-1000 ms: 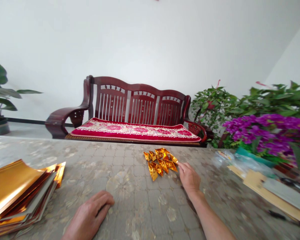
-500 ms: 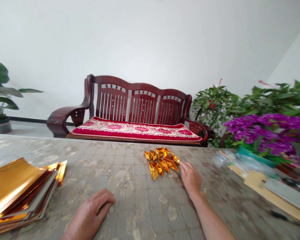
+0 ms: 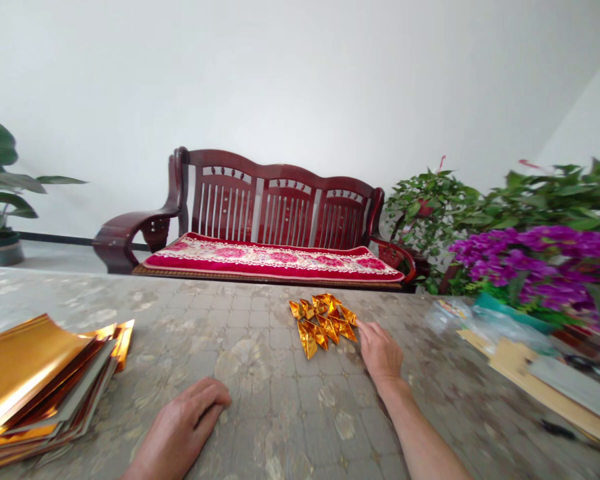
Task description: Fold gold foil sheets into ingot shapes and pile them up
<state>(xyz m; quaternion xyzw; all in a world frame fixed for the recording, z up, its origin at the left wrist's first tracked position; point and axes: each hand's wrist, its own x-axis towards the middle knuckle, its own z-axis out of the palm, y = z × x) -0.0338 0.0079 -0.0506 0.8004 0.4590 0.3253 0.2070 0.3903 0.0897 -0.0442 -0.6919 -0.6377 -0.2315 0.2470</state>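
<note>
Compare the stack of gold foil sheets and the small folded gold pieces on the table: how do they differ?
The stack of gold foil sheets is flat, layered and curling at the edges, while the small folded gold pieces are creased into pointed shapes. The stack is far bulkier than the loose cluster of pieces. The stack lies near the left hand, the pieces beside the right hand. Both are shiny gold and rest on the patterned tablecloth.

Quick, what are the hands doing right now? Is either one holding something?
Left hand: open, loosely curled on the table, holding nothing.
Right hand: open, fingertips at the folded gold foil pieces, not gripping them.
</note>
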